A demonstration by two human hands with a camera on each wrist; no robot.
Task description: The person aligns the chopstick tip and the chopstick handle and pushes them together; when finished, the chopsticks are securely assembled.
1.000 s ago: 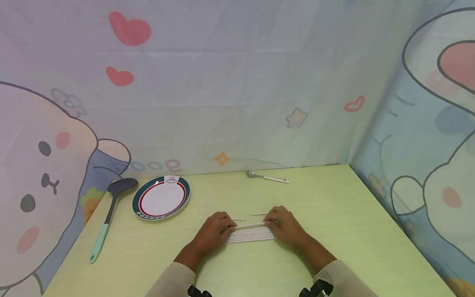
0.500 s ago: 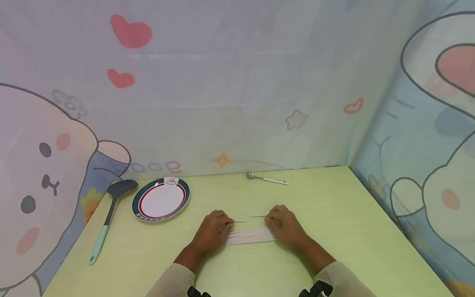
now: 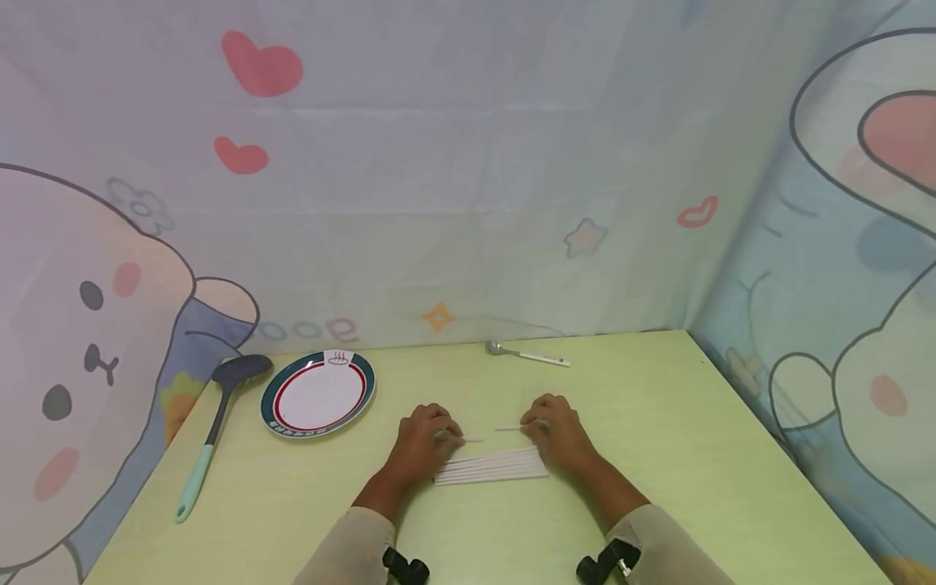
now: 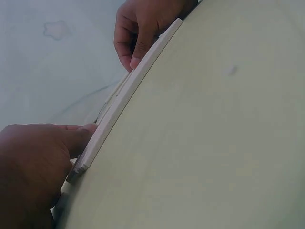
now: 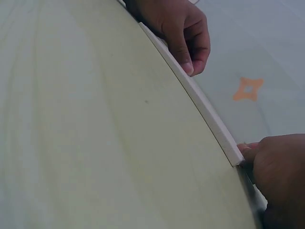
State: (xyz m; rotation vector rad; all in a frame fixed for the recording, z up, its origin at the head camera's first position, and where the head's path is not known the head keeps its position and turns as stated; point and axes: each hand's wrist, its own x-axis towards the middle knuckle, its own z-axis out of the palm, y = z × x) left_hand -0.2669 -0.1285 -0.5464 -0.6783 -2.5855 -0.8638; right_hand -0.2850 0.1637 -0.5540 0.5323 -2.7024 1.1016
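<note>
Several thin white sticks (image 3: pixel 491 466) lie side by side in a flat row on the table. In the head view my left hand (image 3: pixel 424 443) is at the row's far left corner, pinching a thin white stick (image 3: pixel 474 439) that points right. Opposite it, at the far right corner, my right hand (image 3: pixel 559 435) pinches another thin white stick (image 3: pixel 507 428) pointing left. The two tips are apart. Both wrist views show the row's near edge (image 4: pixel 128 93) low on the table, with fingertips behind it; parts of the held sticks are hidden by the fingers.
A plate (image 3: pixel 318 395) with a dark green rim stands at the back left. Beside it lies a ladle (image 3: pixel 210 449) with a dark head and mint handle. A small spoon (image 3: pixel 528 353) lies near the back wall (image 3: pixel 468 162), a printed cloth.
A stick held between both hands has come down onto the row. Both hands have then shifted slightly away from the row, uncovering its ends, each still pinching a stick.
</note>
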